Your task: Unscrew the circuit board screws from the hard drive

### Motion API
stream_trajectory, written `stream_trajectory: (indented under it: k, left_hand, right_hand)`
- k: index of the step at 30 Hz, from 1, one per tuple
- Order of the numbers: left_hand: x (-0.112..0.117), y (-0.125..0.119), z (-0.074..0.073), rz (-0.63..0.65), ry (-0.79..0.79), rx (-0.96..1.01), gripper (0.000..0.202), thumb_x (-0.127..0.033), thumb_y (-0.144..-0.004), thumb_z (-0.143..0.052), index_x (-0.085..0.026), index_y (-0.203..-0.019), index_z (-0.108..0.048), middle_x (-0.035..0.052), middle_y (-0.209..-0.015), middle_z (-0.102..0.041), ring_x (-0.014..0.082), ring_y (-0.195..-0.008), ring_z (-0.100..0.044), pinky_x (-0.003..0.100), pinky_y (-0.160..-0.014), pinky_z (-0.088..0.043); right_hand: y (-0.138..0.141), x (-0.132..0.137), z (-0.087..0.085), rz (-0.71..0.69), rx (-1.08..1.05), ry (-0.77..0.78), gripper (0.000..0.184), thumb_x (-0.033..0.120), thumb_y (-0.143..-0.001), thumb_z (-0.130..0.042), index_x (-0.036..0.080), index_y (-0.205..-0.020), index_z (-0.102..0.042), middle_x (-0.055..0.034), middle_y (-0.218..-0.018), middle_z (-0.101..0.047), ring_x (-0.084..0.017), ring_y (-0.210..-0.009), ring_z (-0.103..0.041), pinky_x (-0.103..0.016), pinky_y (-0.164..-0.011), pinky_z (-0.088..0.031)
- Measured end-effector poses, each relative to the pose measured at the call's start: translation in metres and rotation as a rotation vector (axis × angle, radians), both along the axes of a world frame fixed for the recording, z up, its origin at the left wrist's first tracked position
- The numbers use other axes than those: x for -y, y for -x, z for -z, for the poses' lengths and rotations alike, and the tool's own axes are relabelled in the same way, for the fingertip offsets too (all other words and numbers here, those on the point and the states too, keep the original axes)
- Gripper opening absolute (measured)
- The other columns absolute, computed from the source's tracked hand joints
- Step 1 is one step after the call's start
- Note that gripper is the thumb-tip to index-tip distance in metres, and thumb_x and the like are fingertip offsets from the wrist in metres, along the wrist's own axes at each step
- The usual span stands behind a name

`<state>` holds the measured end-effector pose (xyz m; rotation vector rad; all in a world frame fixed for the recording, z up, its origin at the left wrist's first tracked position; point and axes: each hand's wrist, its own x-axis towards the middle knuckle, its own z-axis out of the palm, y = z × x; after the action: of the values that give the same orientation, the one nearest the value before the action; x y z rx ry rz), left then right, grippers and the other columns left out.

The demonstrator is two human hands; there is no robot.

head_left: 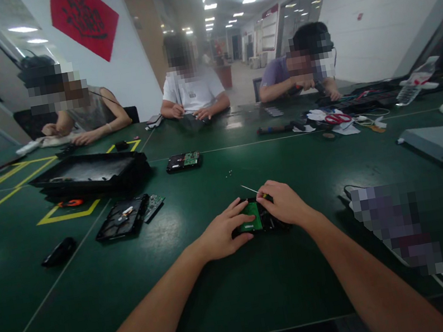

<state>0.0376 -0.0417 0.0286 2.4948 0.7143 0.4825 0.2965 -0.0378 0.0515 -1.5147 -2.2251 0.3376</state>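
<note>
While my left hand is lying spread on the hard drive, inward from the worktop's near edge, my right hand is pinching a screwdriver; drive is looking rigid, heavyish, board fragile, best gripped by sides.

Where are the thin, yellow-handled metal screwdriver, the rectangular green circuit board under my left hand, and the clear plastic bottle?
Metal screwdriver (252, 190): head view, on its shaft.
Green circuit board (255, 209): head view, on its upper face.
Clear plastic bottle (417, 82): head view, on its body.
</note>
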Motion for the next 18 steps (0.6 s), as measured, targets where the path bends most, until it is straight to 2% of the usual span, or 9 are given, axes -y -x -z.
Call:
stream_trajectory:
  k: [5, 9, 14, 18]
  left_hand:
    - [-0.0002, -0.0010, 0.0029, 0.017, 0.023, 0.037, 0.050, -0.033, -0.092, -0.073, -0.029, -0.140, -0.060, 0.0075, -0.168, -0.034, 0.0315, -0.159, -0.020, 0.060, -0.125, -0.030]
    - [0.0008, -0.0017, 0.0036, -0.002, 0.007, 0.051, 0.051, -0.033, -0.091, -0.074, -0.028, -0.139, -0.061, 0.0089, -0.166, -0.036, 0.0317, -0.158, -0.024, 0.058, -0.125, -0.031]
    - [0.0014, -0.0014, 0.0041, -0.022, -0.004, 0.044, 0.052, -0.033, -0.089, -0.076, -0.030, -0.139, -0.061, 0.0089, -0.164, -0.039, 0.0328, -0.157, -0.026, 0.060, -0.125, -0.032]
    - [0.0011, -0.0014, 0.0042, -0.028, 0.006, 0.051, 0.052, -0.033, -0.089, -0.076, -0.030, -0.138, -0.061, 0.0093, -0.163, -0.041, 0.0338, -0.156, -0.027, 0.061, -0.123, -0.034]
  right_hand:
    - [0.0003, -0.0008, 0.0004, -0.020, 0.033, -0.002, 0.019, 0.030, -0.100, -0.056, 0.019, -0.095, -0.071, -0.0077, -0.100, -0.065, -0.019, -0.089, -0.062, -0.034, -0.086, -0.048]
    - [0.0010, -0.0006, 0.0015, -0.042, 0.057, -0.006, 0.020, 0.031, -0.100, -0.055, 0.020, -0.095, -0.071, -0.0069, -0.098, -0.065, -0.019, -0.087, -0.062, -0.033, -0.081, -0.047]
    - [0.0027, -0.0004, 0.0032, -0.045, 0.095, 0.016, 0.016, 0.031, -0.099, -0.059, 0.021, -0.094, -0.070, -0.0055, -0.096, -0.065, -0.018, -0.084, -0.061, -0.032, -0.075, -0.045]
    - [0.0029, -0.0013, 0.0039, -0.040, 0.089, 0.018, 0.015, 0.030, -0.098, -0.059, 0.021, -0.093, -0.071, -0.0046, -0.095, -0.065, -0.017, -0.084, -0.062, -0.032, -0.077, -0.046]
